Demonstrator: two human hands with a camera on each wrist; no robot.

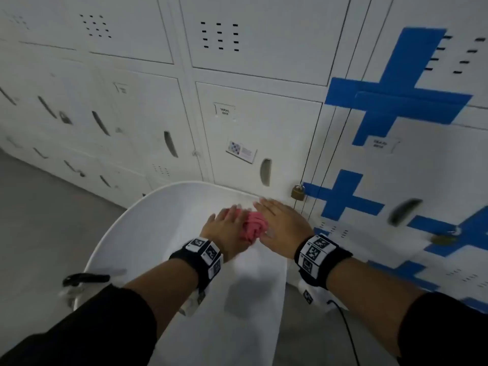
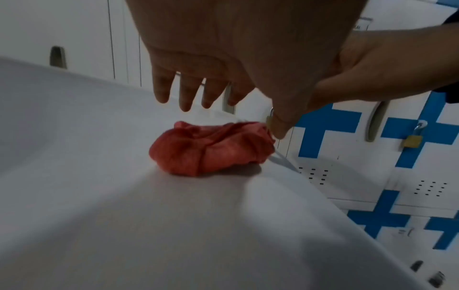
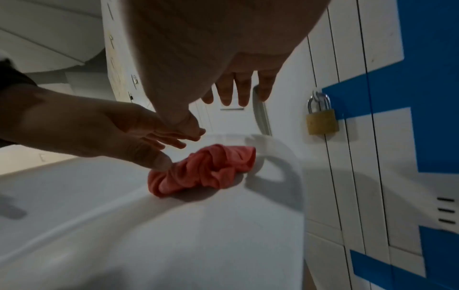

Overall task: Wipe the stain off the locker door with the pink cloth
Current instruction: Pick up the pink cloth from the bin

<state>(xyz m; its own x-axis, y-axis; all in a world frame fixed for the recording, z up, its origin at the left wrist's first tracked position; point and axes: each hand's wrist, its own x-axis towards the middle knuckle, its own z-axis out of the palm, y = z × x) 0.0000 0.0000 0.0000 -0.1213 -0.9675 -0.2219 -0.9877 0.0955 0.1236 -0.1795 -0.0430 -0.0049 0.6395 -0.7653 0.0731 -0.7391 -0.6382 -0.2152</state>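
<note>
White metal lockers [image 1: 258, 133] filled the background, several of them marked with crosses of blue tape [image 1: 396, 99], and a brass padlock [image 1: 298, 192] hung at the edge of the nearest door. In front of them stood a white table [image 1: 148, 233] with a rounded far end, its right edge running close along the locker fronts.

The pink cloth [image 1: 254, 225] lay crumpled in a loose ball on the table, near the far right part of the top, close to the right edge and just short of the curved rim. In the right wrist view its folds bunched together, with one end [image 3: 246, 157] trailing toward the rim.

Both hands hovered over it. The left hand [image 1: 227, 231] was spread, fingers straight and slightly apart, palm down on the cloth's left side; its thumb tip [image 3: 159, 162] appeared to touch the near left edge of the cloth, though contact could not be told for certain. The right hand [image 1: 282, 223] was likewise flat and open, fingers [image 3: 233, 92] extended toward the lockers, held above the cloth's right side and gripping nothing. Neither hand had closed on the cloth.

Black wrist bands with printed marker squares [image 1: 314, 249] sat on both forearms, and dark sleeves [image 1: 79, 334] covered the arms behind them.
</note>
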